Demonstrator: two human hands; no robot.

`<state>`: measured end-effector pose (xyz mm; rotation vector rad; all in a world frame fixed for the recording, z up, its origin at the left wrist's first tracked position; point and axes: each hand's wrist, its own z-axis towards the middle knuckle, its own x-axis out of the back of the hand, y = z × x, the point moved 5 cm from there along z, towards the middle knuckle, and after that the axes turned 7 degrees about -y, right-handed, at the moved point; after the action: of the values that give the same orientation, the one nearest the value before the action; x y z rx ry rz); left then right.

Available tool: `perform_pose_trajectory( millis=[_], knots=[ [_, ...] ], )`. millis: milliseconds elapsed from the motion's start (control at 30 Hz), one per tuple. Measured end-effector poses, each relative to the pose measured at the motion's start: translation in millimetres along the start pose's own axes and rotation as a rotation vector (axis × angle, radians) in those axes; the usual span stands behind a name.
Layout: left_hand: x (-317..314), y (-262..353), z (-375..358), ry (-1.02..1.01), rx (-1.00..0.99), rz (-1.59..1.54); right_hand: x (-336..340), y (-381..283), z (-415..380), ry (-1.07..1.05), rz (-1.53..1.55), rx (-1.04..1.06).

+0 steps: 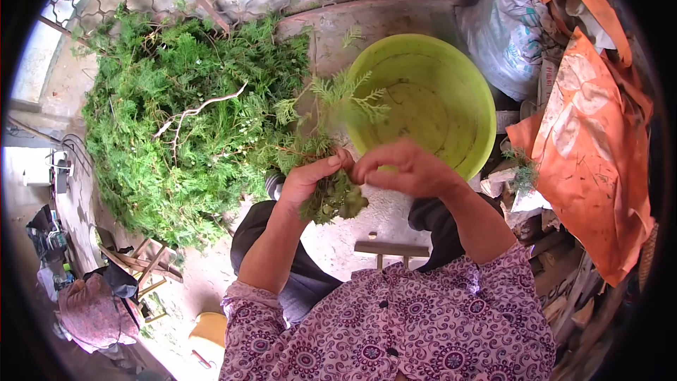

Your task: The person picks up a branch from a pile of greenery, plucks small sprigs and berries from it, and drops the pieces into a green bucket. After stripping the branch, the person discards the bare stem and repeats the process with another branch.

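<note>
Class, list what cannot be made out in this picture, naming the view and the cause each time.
- Head view: whether the right hand grips anything; blur and its curled fingers.
- Head view: how many sprigs the left hand holds; fingers and overlapping leaves.
- Head view: what lies beneath the pile; its greenery.
- Head view: the bag's contents; crumpled plastic.

The left hand (310, 178) grips a bunch of feathery green conifer sprigs (331, 201); the right hand (412, 169) is close against it, fingers bent; a round lime-green plastic basin (451, 99) stands just beyond; a heap of leafy green branches (162, 127) lies to its left.
</note>
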<state>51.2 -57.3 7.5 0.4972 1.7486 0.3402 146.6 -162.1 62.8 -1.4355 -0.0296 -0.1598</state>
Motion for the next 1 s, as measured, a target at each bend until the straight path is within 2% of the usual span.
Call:
perform_pose_trajectory(
  millis=[33,100,233,300,333,433,467,533,633,1000],
  knots=[
    [1,0,-1,0.129,0.012,0.026,1,1,1,0.001,0.001,-0.002],
    [-6,5,-2,0.305,0.023,0.085,13,19,1,0.233,0.414,-0.287],
    [-4,5,-3,0.394,0.072,0.062,18,26,2,0.308,0.517,-0.285],
    [6,2,0,0.414,0.029,0.052,13,27,3,0.294,0.263,-0.207],
    [10,1,0,0.416,0.03,0.052,9,26,3,0.294,0.265,-0.208],
    [17,-3,0,0.403,0.1,0.052,-4,16,6,0.231,-0.111,-0.296],
    [18,-4,0,0.401,0.113,0.056,-6,17,7,0.231,-0.111,-0.296],
    [20,-6,1,0.4,0.126,0.06,-7,11,9,0.271,-0.411,-0.174],
    [17,-10,4,0.368,0.12,0.046,-9,15,9,0.341,-0.509,-0.081],
    [14,-11,4,0.39,0.142,0.045,-11,12,8,0.306,-0.732,-0.084]
  ],
)
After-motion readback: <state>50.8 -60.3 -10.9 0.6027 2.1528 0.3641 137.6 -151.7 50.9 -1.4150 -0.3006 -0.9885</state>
